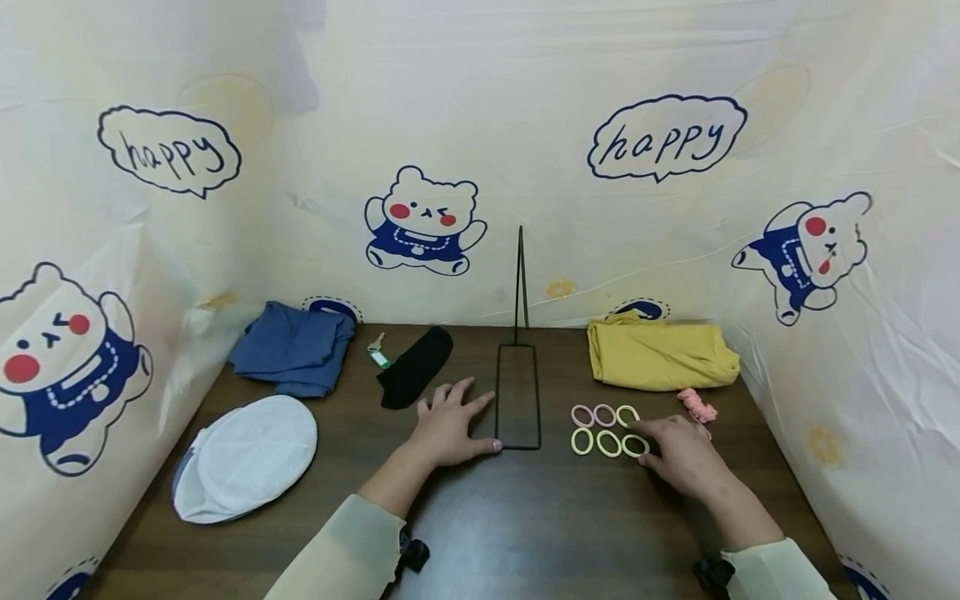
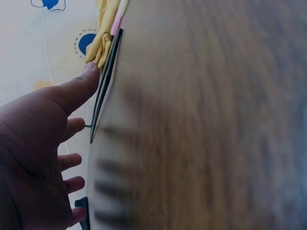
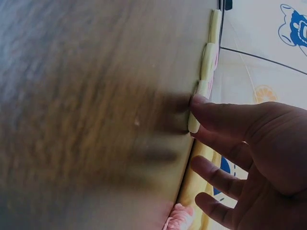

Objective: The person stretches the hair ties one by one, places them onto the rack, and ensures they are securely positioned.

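In the head view my left hand (image 1: pixel 450 429) rests with spread fingers beside a black wire stand (image 1: pixel 517 447), its thumb tip at the near left corner of the rectangular base. From the far end of that base a thin upright rises. To the right, my right hand (image 1: pixel 682 457) pinches a pale yellow ring (image 3: pixel 194 120) between thumb and index finger, the other fingers loose. This ring lies at the near right of a flat group in two rows: several yellow rings (image 1: pixel 582 453) and two pink rings (image 1: pixel 582 427).
Folded yellow cloth (image 1: pixel 663 354) lies at the back right, a pink bundle of cord (image 1: pixel 697 406) before it. On the left are folded blue cloth (image 1: pixel 296 346), a white cap (image 1: pixel 251 458), a black sock-like item (image 1: pixel 416 367) and a key with a green tag (image 1: pixel 380 357). A printed curtain (image 1: pixel 540 150) surrounds the table.
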### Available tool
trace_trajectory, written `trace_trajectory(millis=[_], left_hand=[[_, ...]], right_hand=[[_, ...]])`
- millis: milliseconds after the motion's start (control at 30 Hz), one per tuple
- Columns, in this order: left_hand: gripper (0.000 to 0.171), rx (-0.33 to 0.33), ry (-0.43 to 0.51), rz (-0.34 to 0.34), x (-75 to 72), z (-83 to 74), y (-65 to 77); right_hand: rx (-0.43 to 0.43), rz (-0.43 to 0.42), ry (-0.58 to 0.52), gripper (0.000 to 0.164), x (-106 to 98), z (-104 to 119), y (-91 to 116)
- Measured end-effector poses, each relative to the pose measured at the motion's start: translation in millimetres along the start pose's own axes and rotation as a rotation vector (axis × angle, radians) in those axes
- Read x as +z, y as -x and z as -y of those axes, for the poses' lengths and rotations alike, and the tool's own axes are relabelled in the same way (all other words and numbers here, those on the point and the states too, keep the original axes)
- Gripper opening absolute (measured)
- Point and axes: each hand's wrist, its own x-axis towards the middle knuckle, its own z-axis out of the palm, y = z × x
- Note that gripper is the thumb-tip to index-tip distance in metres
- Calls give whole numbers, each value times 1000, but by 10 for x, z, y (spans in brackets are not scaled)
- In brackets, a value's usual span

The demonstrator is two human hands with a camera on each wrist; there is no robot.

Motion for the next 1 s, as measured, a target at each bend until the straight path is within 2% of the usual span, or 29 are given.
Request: trace_trajectory(millis=[133, 367, 533, 733, 1000], left_hand=[[87, 3, -11, 22, 17, -20, -15], [85, 23, -26, 37, 32, -41, -53], [83, 25, -24, 43, 27, -51, -58], [83, 12, -37, 52, 24, -60, -68], [84, -10, -49, 68, 9, -70, -78]], right_hand=[[-13, -1, -2, 42, 13, 5, -9], [-53, -112, -17, 32, -70, 59, -14], [-142, -220, -33, 28, -175, 173, -42], [-254, -358, -50, 25, -373, 422, -109], [-408, -456, -91, 26, -627, 775, -270]])
